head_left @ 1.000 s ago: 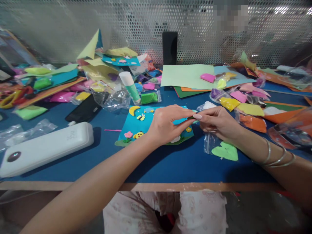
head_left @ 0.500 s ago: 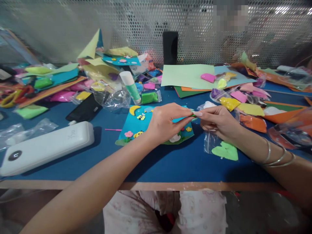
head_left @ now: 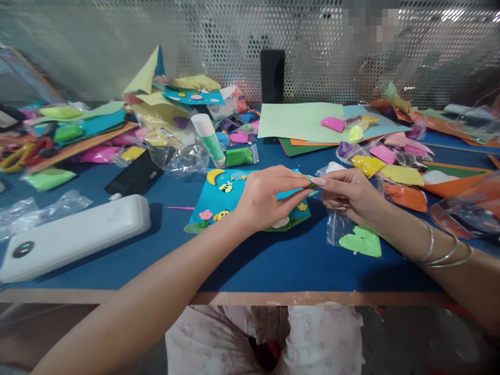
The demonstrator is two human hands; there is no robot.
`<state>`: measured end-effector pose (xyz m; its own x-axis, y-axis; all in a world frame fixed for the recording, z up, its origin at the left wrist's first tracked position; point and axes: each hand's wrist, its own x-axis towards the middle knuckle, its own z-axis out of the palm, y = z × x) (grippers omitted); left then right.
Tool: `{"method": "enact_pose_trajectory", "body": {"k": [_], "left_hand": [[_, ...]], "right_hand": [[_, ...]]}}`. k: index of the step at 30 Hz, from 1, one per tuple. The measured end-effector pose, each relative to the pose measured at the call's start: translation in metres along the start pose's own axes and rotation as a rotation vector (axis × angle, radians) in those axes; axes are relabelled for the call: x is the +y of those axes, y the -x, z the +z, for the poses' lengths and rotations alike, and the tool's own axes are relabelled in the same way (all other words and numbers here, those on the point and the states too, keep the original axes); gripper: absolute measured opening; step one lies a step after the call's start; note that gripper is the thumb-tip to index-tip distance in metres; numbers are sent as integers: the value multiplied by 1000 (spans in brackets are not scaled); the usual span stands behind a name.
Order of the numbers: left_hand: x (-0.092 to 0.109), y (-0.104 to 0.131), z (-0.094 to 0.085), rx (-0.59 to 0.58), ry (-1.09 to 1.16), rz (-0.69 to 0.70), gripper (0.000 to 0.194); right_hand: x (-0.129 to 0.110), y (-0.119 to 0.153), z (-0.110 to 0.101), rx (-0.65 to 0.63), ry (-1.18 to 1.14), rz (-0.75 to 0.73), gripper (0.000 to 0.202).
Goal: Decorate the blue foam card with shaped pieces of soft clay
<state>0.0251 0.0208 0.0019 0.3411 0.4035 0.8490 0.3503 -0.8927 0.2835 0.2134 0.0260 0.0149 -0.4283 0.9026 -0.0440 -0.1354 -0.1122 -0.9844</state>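
Currently, a small green piece [head_left: 313, 184] is held at the fingertips, above the right part of a blue card [head_left: 230, 198]; most of it is covered by the fingers. The thumb and index finger of the right hand [head_left: 349, 192] are pressed together in a pinch on the piece. The left hand [head_left: 261, 200] is positioned over the card, with its thumb and index finger extended toward the same piece and a gap left between them; whether the piece is gripped by these tips cannot be told.

The card is laid flat on a blue table [head_left: 273, 268] and is partly covered by the left hand. Attached to it are a yellow crescent [head_left: 215, 177], a bee figure [head_left: 225, 187], a pink flower [head_left: 205, 214] and, near the right edge, a yellow flower [head_left: 302, 207]. A thin pink stick [head_left: 180, 208] is located just beside the left edge of the card.

Below the right hand, light green clay [head_left: 361, 242] is placed next to a clear plastic bag [head_left: 336, 229]. Three metal bangles [head_left: 449, 255] are worn on the right forearm.

Behind the card, a tilted glue stick [head_left: 209, 140] is found beside a green clay packet [head_left: 239, 156]. A white device [head_left: 78, 237] is set down at the left, near a black pouch [head_left: 135, 173]. At the rear, a black phone [head_left: 272, 76] is stood upright before a perforated metal panel [head_left: 312, 41].
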Motion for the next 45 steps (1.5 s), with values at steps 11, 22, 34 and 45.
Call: {"method": "enact_pose_trajectory", "body": {"k": [11,22,34,45], "left_hand": [[1,-1,-1,32,33,-45,11],[-2,0,-1,21,-16,22,10],[-2,-1,0,54,-16,25,10],[-3,0,0,28,-13,61,9]], "right_hand": [[1,1,-2,-43,15,12,21],[-1,1,0,-20,23,21,22],[1,0,-1,-33,34,16,21],[0,1,-2,-33,6,29,26]]}}
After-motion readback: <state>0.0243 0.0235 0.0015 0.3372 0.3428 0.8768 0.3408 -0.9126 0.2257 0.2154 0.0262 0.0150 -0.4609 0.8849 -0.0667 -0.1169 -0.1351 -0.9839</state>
